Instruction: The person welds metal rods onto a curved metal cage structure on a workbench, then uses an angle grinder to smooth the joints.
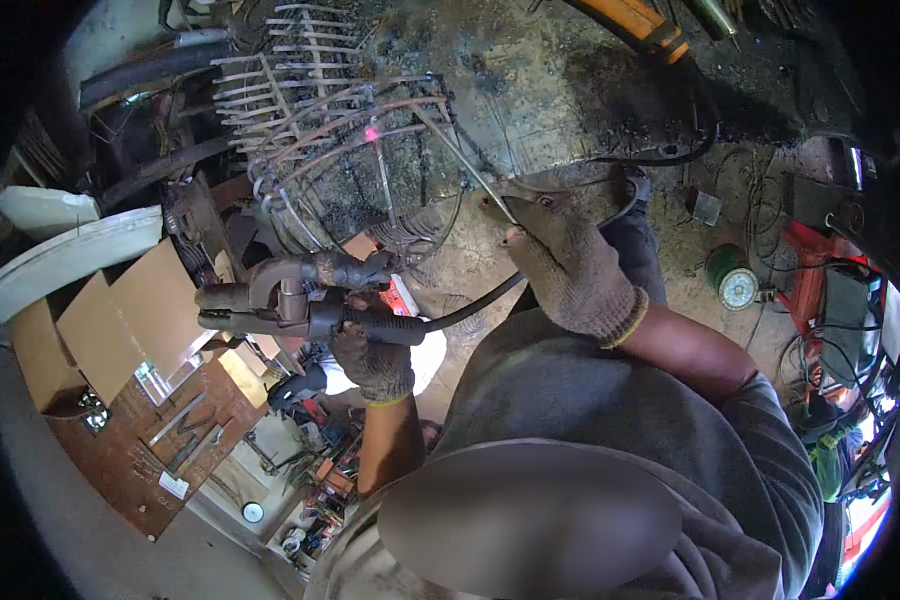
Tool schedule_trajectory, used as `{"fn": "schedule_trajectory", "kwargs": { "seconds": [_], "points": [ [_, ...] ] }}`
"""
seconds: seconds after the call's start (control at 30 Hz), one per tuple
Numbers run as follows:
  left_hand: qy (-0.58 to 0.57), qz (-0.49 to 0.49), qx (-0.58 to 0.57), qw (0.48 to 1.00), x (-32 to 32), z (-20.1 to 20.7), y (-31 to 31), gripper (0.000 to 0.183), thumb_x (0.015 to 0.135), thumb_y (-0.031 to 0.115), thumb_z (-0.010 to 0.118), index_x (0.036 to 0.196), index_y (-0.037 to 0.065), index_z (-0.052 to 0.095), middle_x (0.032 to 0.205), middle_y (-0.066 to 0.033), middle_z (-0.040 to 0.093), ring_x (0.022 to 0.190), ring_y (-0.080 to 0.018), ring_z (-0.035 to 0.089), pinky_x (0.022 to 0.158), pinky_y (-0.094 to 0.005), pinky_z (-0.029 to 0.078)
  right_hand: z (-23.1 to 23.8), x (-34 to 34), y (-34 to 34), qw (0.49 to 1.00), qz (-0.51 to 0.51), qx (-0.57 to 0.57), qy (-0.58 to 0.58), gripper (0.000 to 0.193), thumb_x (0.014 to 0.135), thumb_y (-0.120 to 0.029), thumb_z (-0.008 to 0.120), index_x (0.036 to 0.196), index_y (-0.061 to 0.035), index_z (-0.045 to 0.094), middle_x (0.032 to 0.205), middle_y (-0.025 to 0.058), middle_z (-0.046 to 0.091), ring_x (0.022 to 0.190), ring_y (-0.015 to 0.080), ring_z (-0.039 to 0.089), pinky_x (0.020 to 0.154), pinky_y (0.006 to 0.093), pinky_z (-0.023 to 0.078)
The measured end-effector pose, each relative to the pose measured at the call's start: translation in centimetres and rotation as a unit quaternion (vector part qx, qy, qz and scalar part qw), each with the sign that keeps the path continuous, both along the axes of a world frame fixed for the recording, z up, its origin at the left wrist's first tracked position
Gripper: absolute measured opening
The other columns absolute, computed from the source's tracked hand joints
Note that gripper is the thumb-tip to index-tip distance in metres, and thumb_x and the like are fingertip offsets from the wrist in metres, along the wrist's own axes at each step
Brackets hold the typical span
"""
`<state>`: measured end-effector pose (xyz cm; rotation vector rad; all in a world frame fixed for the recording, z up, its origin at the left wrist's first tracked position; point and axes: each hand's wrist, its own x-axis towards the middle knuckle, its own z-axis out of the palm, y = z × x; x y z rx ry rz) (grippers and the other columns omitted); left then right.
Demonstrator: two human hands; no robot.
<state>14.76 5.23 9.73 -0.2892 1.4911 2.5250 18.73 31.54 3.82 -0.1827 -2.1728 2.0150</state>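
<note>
My left hand (373,365), in a knitted work glove, is wrapped round the black handle of a welding electrode holder (292,306). The holder's jaws point left, and a thick black cable (478,302) runs from its handle toward the right. My gloved right hand (568,262) is closed on a thin metal rod (470,167), which slants up and left. Its far end reaches the edge of a frame of curved metal bars (390,104); whether they touch I cannot tell. A small pink glowing spot shows on the frame. No electrode is visible in the holder's jaws.
The frame lies on a stained metal worktop (530,90), with an orange bar (635,25) at its far side. Cardboard (160,310) and a brown board (120,450) with tools stand left. A red machine (805,270), a green spool-like object (732,278) and a person in green (828,465) are right.
</note>
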Motion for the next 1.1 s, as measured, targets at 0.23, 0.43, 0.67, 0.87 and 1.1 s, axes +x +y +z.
{"fn": "schedule_trajectory", "kwargs": {
  "seconds": [0.23, 0.43, 0.67, 0.87, 1.1],
  "points": [
    [-0.039, 0.015, 0.072, 0.997, 0.2, -1.0, -2.2, 0.042, 0.085, 0.011, 0.076, 0.122, 0.003, 0.056, 0.116, -0.0083, 0.064, 0.111, -0.0231, 0.061, 0.095, -0.0394, 0.056, -1.1, 0.4, -2.1, 0.998, 0.005, -0.021, -0.059, 0.036, 0.102, -0.025, 0.053, 0.128, -0.0018, 0.061, 0.102, 0.0224, 0.068, 0.092, 0.0387, 0.068, 0.080, 0.0449, 0.054],
    [-0.020, -0.021, -0.011, 1.000, 0.3, 0.1, -1.0, 0.044, 0.083, 0.010, 0.077, 0.122, 0.005, 0.057, 0.116, -0.0077, 0.064, 0.110, -0.0235, 0.062, 0.088, -0.0426, 0.060, -2.7, 0.2, -3.9, 0.999, -0.050, -0.021, -0.004, 0.038, 0.101, -0.025, 0.055, 0.129, 0.0002, 0.060, 0.096, 0.0246, 0.068, 0.087, 0.0401, 0.069, 0.078, 0.0453, 0.055],
    [-0.020, -0.018, -0.100, 0.995, 0.3, 0.0, -1.4, 0.043, 0.085, 0.019, 0.077, 0.120, 0.007, 0.055, 0.108, -0.0052, 0.063, 0.102, -0.0219, 0.063, 0.079, -0.0389, 0.062, -2.1, 0.1, -4.3, 0.995, -0.047, -0.068, -0.049, 0.036, 0.101, -0.015, 0.051, 0.135, -0.0067, 0.061, 0.070, 0.0098, 0.057, 0.060, 0.0181, 0.057, 0.060, 0.0325, 0.046],
    [0.007, -0.034, -0.089, 0.995, 0.2, -0.3, -1.3, 0.044, 0.087, 0.017, 0.077, 0.122, 0.006, 0.052, 0.105, -0.0047, 0.061, 0.098, -0.0197, 0.062, 0.088, -0.0359, 0.059, -2.2, 0.5, -4.0, 0.997, -0.017, -0.054, -0.056, 0.039, 0.103, -0.024, 0.054, 0.129, 0.0035, 0.058, 0.105, 0.0260, 0.066, 0.096, 0.0395, 0.066, 0.086, 0.0444, 0.052],
    [-0.027, -0.018, 0.010, 0.999, 0.4, -2.1, -5.4, 0.050, 0.089, 0.015, 0.073, 0.132, 0.004, 0.051, 0.117, -0.0096, 0.062, 0.114, -0.0237, 0.060, 0.103, -0.0404, 0.050, -2.0, -0.1, -3.3, 0.998, -0.032, -0.062, 0.005, 0.037, 0.104, -0.025, 0.051, 0.130, -0.0003, 0.060, 0.108, 0.0240, 0.068, 0.098, 0.0411, 0.067, 0.085, 0.0446, 0.053]
  ]
}}
